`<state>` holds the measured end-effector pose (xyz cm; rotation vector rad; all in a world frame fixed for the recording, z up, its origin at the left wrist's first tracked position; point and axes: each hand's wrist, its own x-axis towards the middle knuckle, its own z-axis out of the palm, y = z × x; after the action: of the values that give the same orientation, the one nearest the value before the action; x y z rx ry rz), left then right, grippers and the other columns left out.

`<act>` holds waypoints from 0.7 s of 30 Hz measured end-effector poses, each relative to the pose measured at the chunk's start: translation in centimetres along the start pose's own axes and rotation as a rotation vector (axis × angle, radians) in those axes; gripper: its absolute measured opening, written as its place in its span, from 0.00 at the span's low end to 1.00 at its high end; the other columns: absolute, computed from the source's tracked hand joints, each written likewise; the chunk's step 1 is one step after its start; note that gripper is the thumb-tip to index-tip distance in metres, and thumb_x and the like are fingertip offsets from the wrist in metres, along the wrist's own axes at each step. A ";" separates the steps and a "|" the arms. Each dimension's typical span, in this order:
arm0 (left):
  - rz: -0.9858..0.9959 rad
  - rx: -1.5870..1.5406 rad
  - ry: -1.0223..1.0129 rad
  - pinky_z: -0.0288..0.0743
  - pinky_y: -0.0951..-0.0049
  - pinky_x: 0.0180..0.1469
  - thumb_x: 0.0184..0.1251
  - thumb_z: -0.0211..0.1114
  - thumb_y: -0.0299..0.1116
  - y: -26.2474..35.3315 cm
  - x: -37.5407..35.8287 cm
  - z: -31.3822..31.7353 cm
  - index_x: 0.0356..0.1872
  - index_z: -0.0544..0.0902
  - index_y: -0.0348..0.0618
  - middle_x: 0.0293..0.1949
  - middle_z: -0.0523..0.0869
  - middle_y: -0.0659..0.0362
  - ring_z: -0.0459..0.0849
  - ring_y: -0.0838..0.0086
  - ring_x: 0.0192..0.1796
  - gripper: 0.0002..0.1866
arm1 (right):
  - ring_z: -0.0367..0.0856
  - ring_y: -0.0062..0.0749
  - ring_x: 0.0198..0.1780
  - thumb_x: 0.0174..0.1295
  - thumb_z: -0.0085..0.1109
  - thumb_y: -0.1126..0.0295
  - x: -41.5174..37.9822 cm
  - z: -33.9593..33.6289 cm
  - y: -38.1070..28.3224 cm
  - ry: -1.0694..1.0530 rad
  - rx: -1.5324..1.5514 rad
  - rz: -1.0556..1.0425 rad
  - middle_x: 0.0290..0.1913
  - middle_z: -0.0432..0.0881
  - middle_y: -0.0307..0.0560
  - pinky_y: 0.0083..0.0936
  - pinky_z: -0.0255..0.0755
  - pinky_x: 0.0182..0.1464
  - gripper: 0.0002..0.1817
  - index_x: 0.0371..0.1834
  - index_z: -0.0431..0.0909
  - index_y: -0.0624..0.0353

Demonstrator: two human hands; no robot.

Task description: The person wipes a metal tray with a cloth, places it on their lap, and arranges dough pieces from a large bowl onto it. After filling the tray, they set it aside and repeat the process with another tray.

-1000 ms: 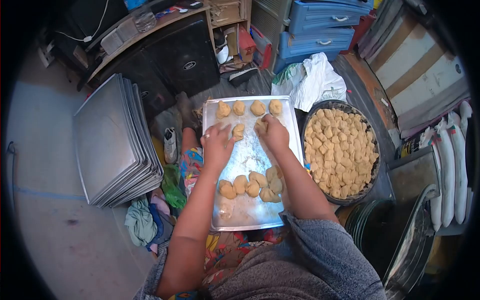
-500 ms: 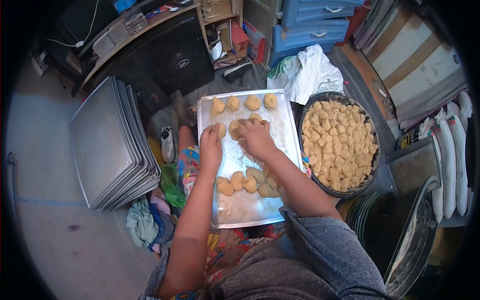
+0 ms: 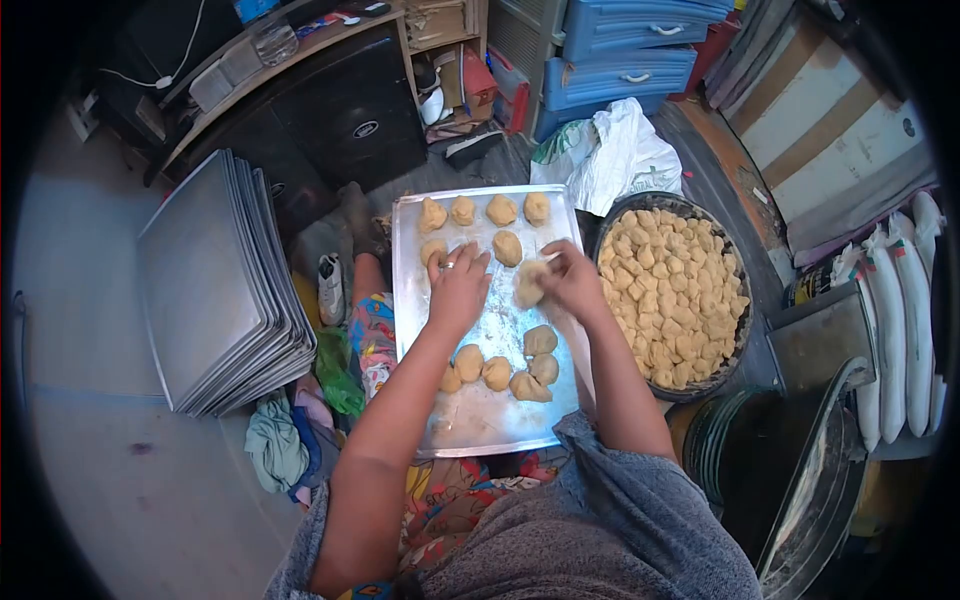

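Observation:
My left hand is palm down over the metal baking tray, fingers apart, next to a dough ball in the second row. Whatever lies beneath its palm is hidden. Between the fingers of my right hand is a dough piece, held over the tray's right side. Another dough ball sits between the two hands. Along the tray's far edge runs a row of dough balls. Several dough pieces lie in a curved group nearer me.
To the right stands a round black tub heaped with dough pieces. Stacked baking trays lean at the left. Beyond the tray are a white sack and blue drawers. Clothes lie on the floor.
My right hand has moved right, off the second row, and now holds a dough piece. One piece has left the near group. My left hand has shifted right along the second row.

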<state>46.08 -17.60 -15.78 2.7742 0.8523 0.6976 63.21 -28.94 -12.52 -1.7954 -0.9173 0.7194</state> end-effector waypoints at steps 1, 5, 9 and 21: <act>0.002 0.004 0.000 0.53 0.51 0.65 0.59 0.63 0.35 0.4 0.4 -0.2 0.54 0.79 0.44 0.60 0.74 0.52 0.70 0.63 0.63 0.20 | 0.80 0.29 0.28 0.50 0.66 0.74 1.6 0.3 1.0 0.104 0.062 -0.050 0.29 0.81 0.44 0.25 0.74 0.33 0.18 0.47 0.77 0.59; -0.062 -0.040 -0.126 0.58 0.55 0.65 0.59 0.63 0.32 1.0 2.0 -0.2 0.57 0.76 0.40 0.61 0.73 0.47 0.70 0.57 0.64 0.23 | 0.81 0.45 0.42 0.51 0.67 0.71 1.8 1.7 1.5 0.225 -0.384 -0.203 0.44 0.81 0.55 0.31 0.75 0.46 0.22 0.52 0.76 0.60; -0.191 -0.156 -0.166 0.62 0.58 0.66 0.60 0.61 0.28 1.0 1.6 -0.6 0.59 0.74 0.37 0.63 0.70 0.43 0.68 0.51 0.65 0.23 | 0.75 0.56 0.54 0.49 0.68 0.70 1.7 2.4 3.1 0.236 -0.504 -0.352 0.54 0.76 0.62 0.37 0.70 0.56 0.27 0.55 0.76 0.59; -0.074 -0.196 0.005 0.66 0.61 0.64 0.60 0.61 0.27 -1.0 1.4 1.2 0.57 0.76 0.39 0.62 0.72 0.44 0.70 0.50 0.63 0.21 | 0.70 0.35 0.55 0.50 0.64 0.68 2.2 5.9 0.9 0.247 -0.873 -0.475 0.43 0.80 0.37 0.49 0.53 0.60 0.26 0.56 0.76 0.50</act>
<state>47.18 -15.95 -16.51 2.5560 0.8341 0.7329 59.94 -24.49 -15.69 -2.1859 -1.5504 -0.2657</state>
